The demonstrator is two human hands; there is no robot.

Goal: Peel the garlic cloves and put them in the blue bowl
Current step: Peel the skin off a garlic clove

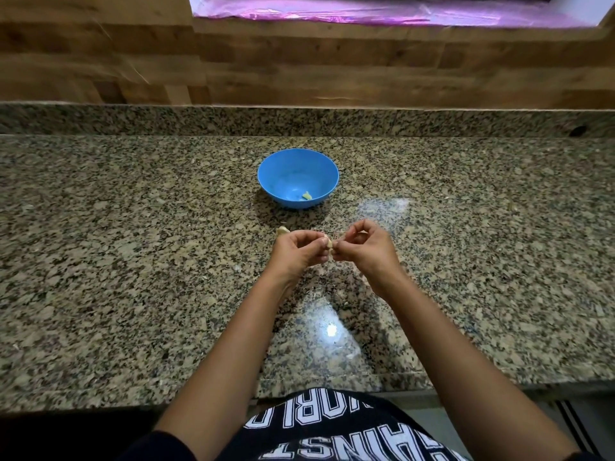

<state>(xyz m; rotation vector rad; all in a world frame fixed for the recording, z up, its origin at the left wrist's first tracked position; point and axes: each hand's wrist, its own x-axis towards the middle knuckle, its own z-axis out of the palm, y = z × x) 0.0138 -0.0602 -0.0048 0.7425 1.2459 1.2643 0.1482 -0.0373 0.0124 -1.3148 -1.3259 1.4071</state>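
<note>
Nearest, at the bottom edge: black shirt [319,427] with white lettering, partly cut off. Above it, two bare forearms reaching forward over a speckled granite counter [133,261], glossy, with a bright reflection between the arms.

Left hand [296,252]: curled, pinching a garlic clove [329,243] between thumb and fingertips, held in the air above the counter, in front of the bowl. Right hand [364,249]: also curled, thumb and forefinger pinched on the right end of the same clove; on skin or on flesh, cannot tell. Both hands close together, meeting at the clove.

Just behind the left hand, lying on the counter: a second garlic piece [283,230], pale, partly hidden by the knuckles; peeled or unpeeled not discernible.

Farther back, centre: blue bowl [283,168], upright on the counter, apart from the hands. Inside, low on the near right: one small yellowish peeled clove [307,195].

Behind the bowl: low granite upstand [166,119] along the counter's back edge, with a dark spot [578,130] at far right. Beyond that: wood-pattern wall [299,61]. At the very top: shiny purple sheet [366,10] in an opening
</note>
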